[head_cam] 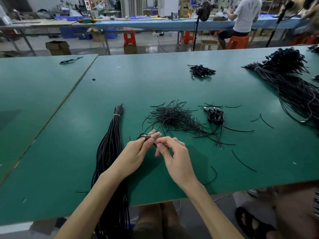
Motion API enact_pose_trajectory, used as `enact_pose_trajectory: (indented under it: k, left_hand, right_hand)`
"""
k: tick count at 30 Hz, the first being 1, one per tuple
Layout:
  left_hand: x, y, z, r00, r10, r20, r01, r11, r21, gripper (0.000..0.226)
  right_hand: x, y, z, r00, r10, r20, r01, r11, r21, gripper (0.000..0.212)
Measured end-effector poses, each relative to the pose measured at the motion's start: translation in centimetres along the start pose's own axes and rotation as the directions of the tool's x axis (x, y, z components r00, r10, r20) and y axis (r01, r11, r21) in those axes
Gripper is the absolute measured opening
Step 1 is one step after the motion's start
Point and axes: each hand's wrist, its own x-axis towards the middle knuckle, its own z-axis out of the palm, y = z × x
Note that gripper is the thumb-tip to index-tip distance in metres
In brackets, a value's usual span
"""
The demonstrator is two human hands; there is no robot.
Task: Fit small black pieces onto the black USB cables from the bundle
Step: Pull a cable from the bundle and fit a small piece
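Note:
My left hand [138, 150] holds a looped black USB cable [146, 137], its metal plug poking up between thumb and fingers. My right hand [172, 152] is close beside it, thumb and forefinger pinching a thin black piece [155, 145] at the cable. Both hands hover over the green table [155, 83]. The tied bundle of long black cables [112, 145] lies left of my left hand and hangs over the near edge. A heap of short black pieces [174, 116] lies just beyond my hands.
Coiled cables [215, 116] sit right of the heap, another small pile [201, 70] farther back, and a big cable mass [290, 83] at the far right. Loose short pieces [243, 161] scatter on the right. A sandalled foot [250, 223] shows below the table edge. A person sits at a far bench.

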Motion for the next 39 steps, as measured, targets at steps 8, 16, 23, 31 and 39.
enact_pose_trajectory:
  k: [8, 16, 23, 31, 39]
  left_hand:
    - [0.0, 0.1, -0.2, 0.999, -0.020, -0.043, 0.014, 0.991, -0.135, 0.048]
    - [0.4, 0.5, -2.1, 0.963, -0.211, -0.166, -0.019, 0.563, -0.827, 0.067]
    - [-0.4, 0.6, -4.2, 0.978, -0.208, -0.004, 0.033, 0.176, -0.984, 0.055]
    - [-0.9, 0.9, 0.0, 0.984, 0.020, -0.176, -0.011, 0.999, 0.052, 0.063]
    - [-0.8, 1.4, 0.4, 0.974, 0.214, -0.078, -0.120, 0.771, 0.626, 0.053]
  right_hand:
    - [-0.2, -0.2, 0.4, 0.981, -0.006, 0.195, -0.003, 0.999, 0.046, 0.013]
    - [-0.1, -0.1, 0.8, 0.937, 0.070, 0.342, -0.109, 0.989, 0.098, 0.019]
    - [0.0, 0.0, 0.7, 0.943, 0.104, 0.317, -0.105, 0.994, -0.014, 0.017]
    - [0.4, 0.5, 0.8, 0.955, 0.228, 0.187, -0.214, 0.972, -0.093, 0.019]
    - [0.3, 0.4, 0.1, 0.986, 0.161, 0.051, -0.169, 0.952, 0.256, 0.016]
